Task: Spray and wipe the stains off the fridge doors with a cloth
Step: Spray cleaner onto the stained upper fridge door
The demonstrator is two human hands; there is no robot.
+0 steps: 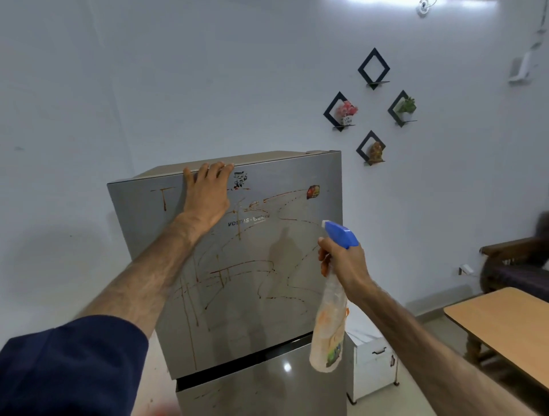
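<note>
Pale bluish-white wall [208,74] behind, plain on left. Four black diamond wall shelves [373,69] clustered at right: top one bare, left one with pink flowers [346,108], right one with green plant [407,105], bottom one with small brown figurine [375,152]. Bright light strip [416,2] at top edge. Dark wooden sofa [517,267] at far right, light wooden table [505,323] in front of it. Small white cabinet [372,362] on pale floor [427,320].
</note>
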